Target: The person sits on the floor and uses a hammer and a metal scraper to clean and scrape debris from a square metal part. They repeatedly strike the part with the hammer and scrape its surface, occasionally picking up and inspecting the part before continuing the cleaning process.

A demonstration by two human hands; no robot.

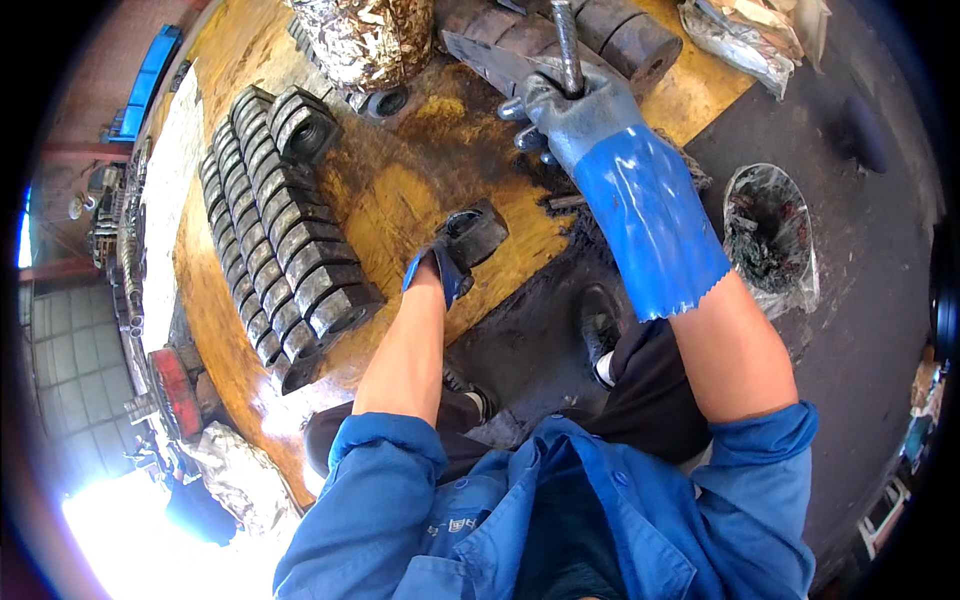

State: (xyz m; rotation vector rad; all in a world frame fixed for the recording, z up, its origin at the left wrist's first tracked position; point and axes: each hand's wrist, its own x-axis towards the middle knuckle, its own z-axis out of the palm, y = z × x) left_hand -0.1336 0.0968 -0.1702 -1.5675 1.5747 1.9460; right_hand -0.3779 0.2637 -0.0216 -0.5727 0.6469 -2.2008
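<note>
My left hand [452, 272], in a blue glove with a dark, soiled palm, is closed on the near side of a dark metal block [474, 232] with a round hole. The block rests on the yellow, grease-stained tabletop [385, 205]. Farther off to the right, my right hand [585, 112] wears a long blue glove and is closed round a ridged metal rod [568, 45], which sticks up past the fist. What the rod's lower end meets is hidden. Left of my left hand stand several rows of similar dark blocks [290, 215], packed tightly together.
Beyond the blocks stands a bucket [365, 40] with a shiny, patterned wall. Dark metal cylinders [630, 45] lie behind my right hand, beside a flat grey metal plate [490, 65]. A plastic-lined bin [768, 235] of dark scraps stands on the floor, right of the table.
</note>
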